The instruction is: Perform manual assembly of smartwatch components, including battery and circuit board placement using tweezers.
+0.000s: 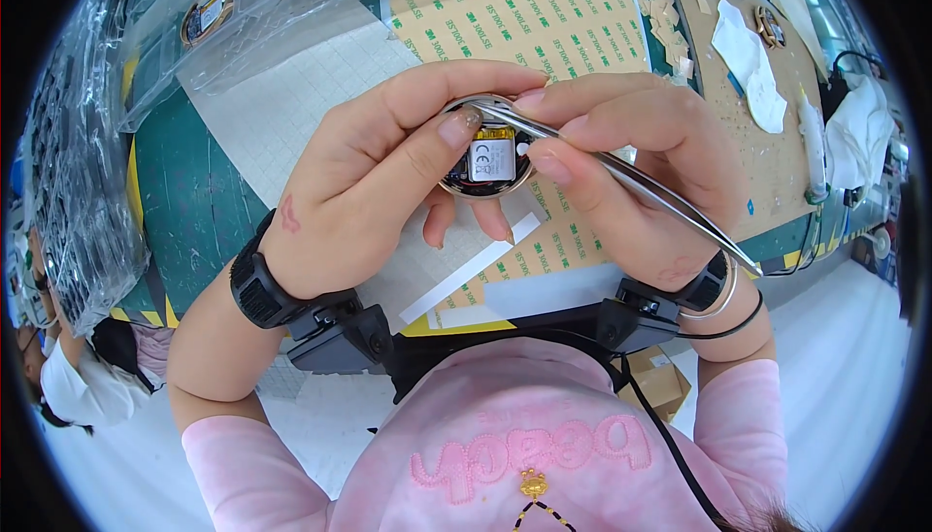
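1. Head view, hands: your left hand (354, 178) is gripping the round device (492, 156) by its rim, thumb lying over the upper-left edge; your right hand (646, 144) is pinching the metal tweezers (646, 181). The hands are working close together — whether the right fingertips are touching the rim, I cannot tell.
2. Head view, place: the device is hanging in front of your chest, above the gridded sheet (267, 90) and the tan printed sheet (515, 13).
3. Head view, reasons: you are probably turning its open face up so that the inside is showing; the tweezer tips are resting at the upper inner edge, beside your left thumb, which is likely steadying that spot.
4. Head view, containers: the clear plastic tray (254, 6) is holding similar round devices (207, 16) in separate compartments — perhaps preventing knocks.
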Motion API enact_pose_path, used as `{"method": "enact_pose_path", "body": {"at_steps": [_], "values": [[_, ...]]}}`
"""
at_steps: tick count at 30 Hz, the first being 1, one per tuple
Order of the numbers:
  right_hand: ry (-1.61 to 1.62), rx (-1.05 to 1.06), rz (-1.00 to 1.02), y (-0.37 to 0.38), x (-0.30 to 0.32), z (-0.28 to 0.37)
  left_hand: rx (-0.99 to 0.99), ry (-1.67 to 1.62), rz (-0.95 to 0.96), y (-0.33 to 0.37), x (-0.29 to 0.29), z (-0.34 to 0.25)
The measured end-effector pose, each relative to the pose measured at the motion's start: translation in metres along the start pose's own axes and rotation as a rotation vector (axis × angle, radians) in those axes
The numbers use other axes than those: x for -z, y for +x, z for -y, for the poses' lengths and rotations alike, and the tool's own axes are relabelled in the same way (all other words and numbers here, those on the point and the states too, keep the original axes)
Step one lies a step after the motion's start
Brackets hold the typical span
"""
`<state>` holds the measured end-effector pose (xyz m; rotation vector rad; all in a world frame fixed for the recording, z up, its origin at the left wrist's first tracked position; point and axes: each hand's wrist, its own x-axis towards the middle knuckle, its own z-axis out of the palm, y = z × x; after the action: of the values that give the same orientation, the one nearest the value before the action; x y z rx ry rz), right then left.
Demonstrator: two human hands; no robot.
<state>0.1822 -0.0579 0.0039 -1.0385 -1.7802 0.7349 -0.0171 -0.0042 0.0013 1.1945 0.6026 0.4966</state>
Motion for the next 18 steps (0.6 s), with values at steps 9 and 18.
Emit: {"method": "enact_pose_path", "body": {"at_steps": [9,18], "values": [[-0.01,0.004,0.015,-0.0007,0.0008,-0.0025,0.011,-0.019,-0.027,0.0005,0.0004,-0.0008],[0.004,0.027,0.016,-0.0007,0.004,-0.0017,-0.003,-0.063,-0.027,0.0006,-0.0005,-0.002]]}}
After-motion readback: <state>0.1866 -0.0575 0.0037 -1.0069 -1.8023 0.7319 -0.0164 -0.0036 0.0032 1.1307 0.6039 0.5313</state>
